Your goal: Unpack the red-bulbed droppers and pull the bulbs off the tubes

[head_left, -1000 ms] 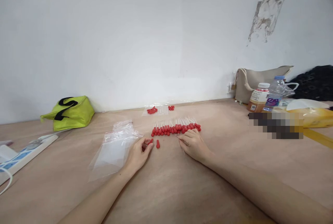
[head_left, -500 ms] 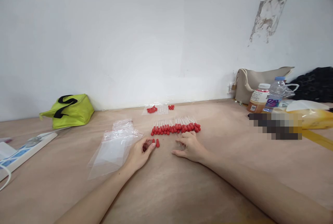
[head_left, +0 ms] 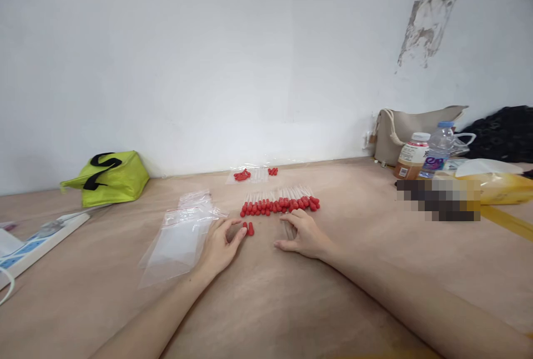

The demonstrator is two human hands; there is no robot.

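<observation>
A row of droppers with clear tubes and red rubber bulbs (head_left: 270, 206) lies in the middle of the table, bulbs toward me. In front of it are two loose red bulbs (head_left: 250, 229), side by side. My left hand (head_left: 222, 242) rests just left of these two, thumb and forefinger apart, their tips at the nearer bulb. To the right, my right hand (head_left: 303, 235) has its thumb and fingers spread over a few clear tubes (head_left: 288, 230) lying on the table. The palm partly hides these tubes.
Clear zip bags (head_left: 179, 242) lie left of my left hand. Along the wall sits a bag holding more red bulbs (head_left: 241, 175) and tubes. A power strip (head_left: 41, 245) and a lime pouch (head_left: 116, 178) are at left. Bottles (head_left: 412, 156) and a yellow packet (head_left: 499, 187) stand at right.
The fingers of my left hand have straightened and spread beside the two bulbs. My right hand stays over the tubes, its forefinger slightly shifted. The whole view has moved a little.
</observation>
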